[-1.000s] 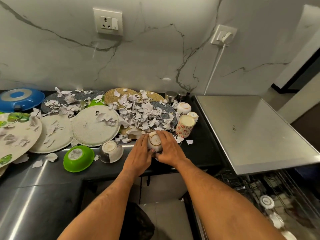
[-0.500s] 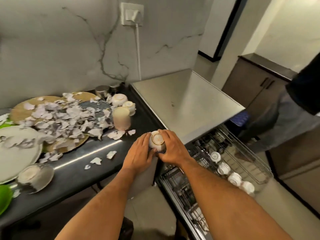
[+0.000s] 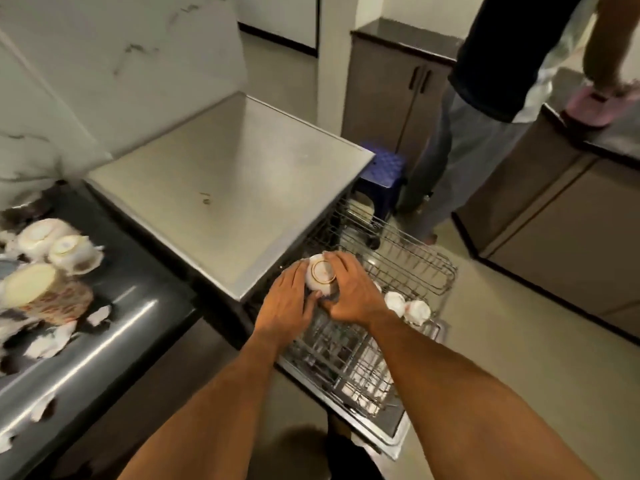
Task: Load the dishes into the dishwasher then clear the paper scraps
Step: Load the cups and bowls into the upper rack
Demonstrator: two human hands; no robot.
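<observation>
A small white cup (image 3: 321,277) with a gold ring on its base is held upside down between both hands. My left hand (image 3: 289,299) cups its left side and my right hand (image 3: 353,292) curls round its right side. They hover over the pulled-out wire rack (image 3: 415,268) of the open dishwasher (image 3: 228,188). Two white cups (image 3: 408,306) sit inverted in the rack just right of my right hand. On the dark counter (image 3: 138,299) at the left stand more upturned white cups (image 3: 59,244), a patterned mug (image 3: 45,299) and torn paper scraps (image 3: 52,341).
Another person (image 3: 485,109) stands beyond the rack beside a blue plastic stool (image 3: 381,174). Grey cabinets (image 3: 554,237) run along the right. The lower rack and open door (image 3: 349,372) stick out over the floor below my arms.
My view swung right, from the counter to the dishwasher. Both hands carried the cup off the counter edge and now hold it over the upper rack.
</observation>
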